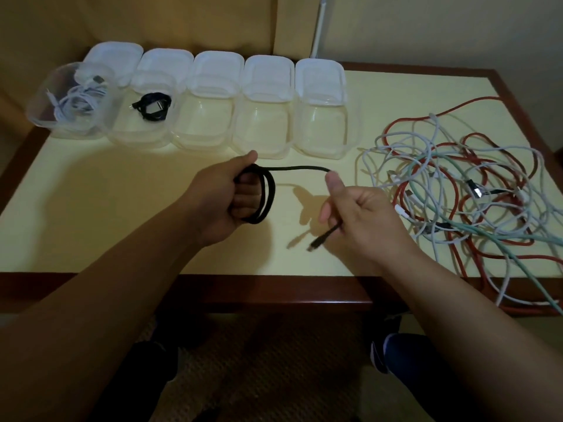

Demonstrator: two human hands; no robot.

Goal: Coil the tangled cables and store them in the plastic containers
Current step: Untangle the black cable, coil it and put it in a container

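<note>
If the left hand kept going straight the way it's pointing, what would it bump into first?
Probably the third container in the row. The left hand, gripping the black cable coil, points away toward the containers, with only bare table between. Depth is hard to judge, so it could meet the fourth instead.

A bench (128, 239) with a pale yellow top and a dark reddish-brown wooden rim stands against a cream wall (441, 28). A tan panel (182, 19) covers the wall's left part, and a white strip (320, 25) runs up beside it. Below lies a woven tan floor (274, 360) in dim, warm light.
</note>
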